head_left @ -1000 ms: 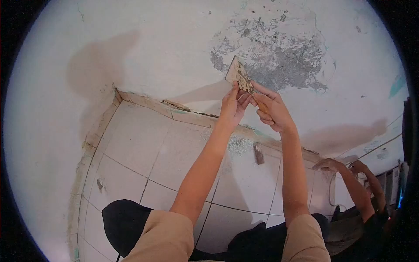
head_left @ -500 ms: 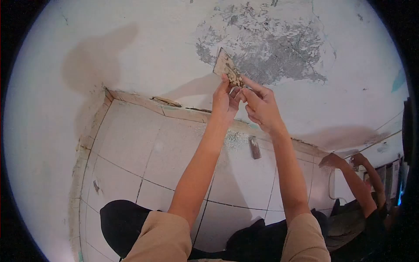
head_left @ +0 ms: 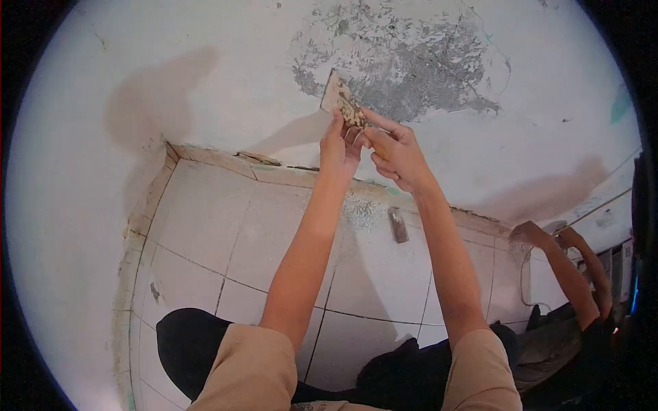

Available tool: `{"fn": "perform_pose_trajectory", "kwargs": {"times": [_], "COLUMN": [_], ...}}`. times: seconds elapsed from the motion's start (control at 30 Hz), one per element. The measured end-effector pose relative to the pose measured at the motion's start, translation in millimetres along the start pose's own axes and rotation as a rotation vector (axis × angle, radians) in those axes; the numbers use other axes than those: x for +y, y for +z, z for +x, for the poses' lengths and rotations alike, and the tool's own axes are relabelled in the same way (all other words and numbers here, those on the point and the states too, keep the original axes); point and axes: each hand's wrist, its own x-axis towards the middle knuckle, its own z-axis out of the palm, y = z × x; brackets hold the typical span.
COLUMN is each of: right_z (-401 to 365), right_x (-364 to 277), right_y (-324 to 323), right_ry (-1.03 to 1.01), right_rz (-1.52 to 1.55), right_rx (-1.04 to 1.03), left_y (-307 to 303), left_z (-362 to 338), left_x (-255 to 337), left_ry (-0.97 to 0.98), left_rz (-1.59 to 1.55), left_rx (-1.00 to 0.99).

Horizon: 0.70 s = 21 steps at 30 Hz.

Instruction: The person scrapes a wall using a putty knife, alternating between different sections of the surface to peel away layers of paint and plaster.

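Observation:
A putty knife (head_left: 335, 94) with a pale blade and flaky, crusted residue near its neck is held up against the white wall (head_left: 226, 89). Around its handle, my right hand (head_left: 401, 156) is closed, with the index finger stretched along toward the blade. My left hand (head_left: 340, 147) grips the knife from below, thumb on the crusted part. Just above and right of the blade is a rough grey patch (head_left: 418, 79) where the paint has been scraped off. The handle is mostly hidden by my fingers.
On the tiled floor (head_left: 267, 233), a small brownish block (head_left: 397, 225) lies beside scattered pale flakes (head_left: 363, 211). A broken skirting edge (head_left: 288, 176) runs along the wall's foot. At right, another person's hands (head_left: 529, 235) are raised near the wall.
The view has shifted a little, so the wall patch and my hands appear slightly farther left and higher. My grip on the putty knife looks the same. The other person's hands have moved slightly.

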Motion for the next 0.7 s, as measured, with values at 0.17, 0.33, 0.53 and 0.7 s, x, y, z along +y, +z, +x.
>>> {"fn": "perform_pose_trajectory", "kwargs": {"times": [0.17, 0.33, 0.53, 0.7], "right_z": [-5, -10, -3, 4], "right_x": [0, -17, -13, -16], "right_y": [4, 3, 12, 19], "right_ry": [0.005, 0.045, 0.056, 0.074], "right_rz": [0.009, -0.019, 0.028, -0.016], "right_rx": [-0.013, -0.023, 0.013, 0.053], "left_y": [-11, -1, 1, -2], "left_z": [-2, -3, -5, 3], "left_x": [0, -9, 1, 4], "left_ry": [-0.014, -0.040, -0.020, -0.061], "left_rz": [0.021, -0.093, -0.098, -0.117], "left_rx": [-0.140, -0.140, -0.130, -0.050]}}
